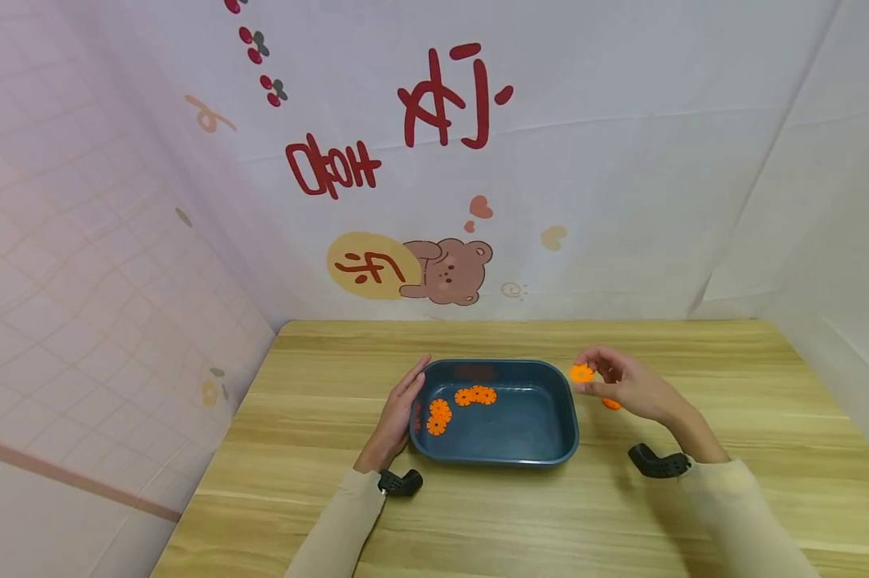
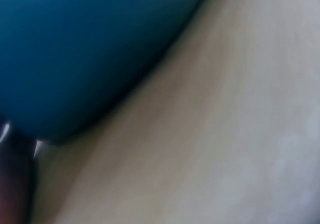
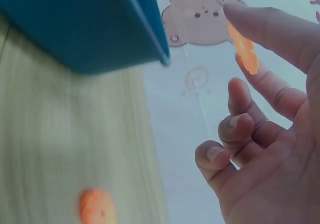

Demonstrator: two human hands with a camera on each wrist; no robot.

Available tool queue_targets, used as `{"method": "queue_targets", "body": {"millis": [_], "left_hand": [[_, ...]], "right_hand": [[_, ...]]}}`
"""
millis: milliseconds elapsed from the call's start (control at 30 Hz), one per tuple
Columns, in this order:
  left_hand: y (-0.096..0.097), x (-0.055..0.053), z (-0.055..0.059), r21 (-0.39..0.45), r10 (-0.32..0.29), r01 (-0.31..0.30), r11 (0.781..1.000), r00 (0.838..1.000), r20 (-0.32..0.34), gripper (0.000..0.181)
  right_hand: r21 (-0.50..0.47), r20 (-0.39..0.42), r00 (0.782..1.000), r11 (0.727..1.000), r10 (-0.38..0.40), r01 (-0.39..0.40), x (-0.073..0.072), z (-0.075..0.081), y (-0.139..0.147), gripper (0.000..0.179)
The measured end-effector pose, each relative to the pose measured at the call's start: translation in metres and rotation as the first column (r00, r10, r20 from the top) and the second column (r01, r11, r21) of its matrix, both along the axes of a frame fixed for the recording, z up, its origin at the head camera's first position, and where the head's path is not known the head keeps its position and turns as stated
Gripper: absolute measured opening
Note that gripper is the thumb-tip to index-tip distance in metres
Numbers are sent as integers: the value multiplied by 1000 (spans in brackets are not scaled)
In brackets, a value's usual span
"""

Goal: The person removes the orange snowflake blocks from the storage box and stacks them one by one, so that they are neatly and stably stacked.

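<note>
Blue tray (image 1: pixel 510 433) sits on the wooden table (image 1: pixel 478 522), between the hands. The left hand (image 1: pixel 395 419), fingers extended, rests against its left end; the right hand (image 1: pixel 628 388), just beside its right rim, pinches an orange piece (image 1: pixel 581 373). Inside lie a left-end cluster (image 1: pixel 439 411) and a far-side cluster (image 1: pixel 477 395) of such pieces; right of the tray, that hand partly hides a loose piece (image 1: pixel 612 404).

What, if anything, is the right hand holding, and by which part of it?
The right hand pinches an orange, flower-shaped disc by its rim, between thumb and index finger.

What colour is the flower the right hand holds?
The flower is orange, clearest in the head view.
</note>
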State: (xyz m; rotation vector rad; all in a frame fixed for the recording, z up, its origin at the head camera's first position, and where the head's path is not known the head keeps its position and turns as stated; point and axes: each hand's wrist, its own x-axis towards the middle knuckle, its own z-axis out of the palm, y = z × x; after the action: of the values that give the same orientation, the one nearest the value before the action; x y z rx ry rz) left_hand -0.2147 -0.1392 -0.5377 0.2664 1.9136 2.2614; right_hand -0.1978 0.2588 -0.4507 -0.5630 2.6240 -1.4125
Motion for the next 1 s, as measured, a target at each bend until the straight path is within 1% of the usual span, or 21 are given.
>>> {"method": "queue_targets", "body": {"millis": [133, 233, 433, 767, 1000], "left_hand": [[0, 0, 0, -7, 0, 0, 1000, 1000, 0, 58], [0, 0, 0, -7, -1, 1, 1000, 1000, -4, 58], [0, 0, 0, -12, -4, 4, 1000, 1000, -10, 59], [0, 1, 0, -5, -4, 4, 1000, 1000, 9, 56], [0, 2, 1, -6, -5, 5, 1000, 1000, 8, 57]], "right_hand": [[-4, -46, 999, 1000, -21, 21, 2, -6, 7, 28], [-7, -55, 998, 999, -32, 32, 4, -10, 13, 26], [7, -53, 996, 997, -78, 78, 5, -20, 24, 26], [7, -67, 992, 995, -104, 104, 10, -39, 42, 28], [-5, -25, 994, 994, -111, 111, 9, -53, 54, 29]]}}
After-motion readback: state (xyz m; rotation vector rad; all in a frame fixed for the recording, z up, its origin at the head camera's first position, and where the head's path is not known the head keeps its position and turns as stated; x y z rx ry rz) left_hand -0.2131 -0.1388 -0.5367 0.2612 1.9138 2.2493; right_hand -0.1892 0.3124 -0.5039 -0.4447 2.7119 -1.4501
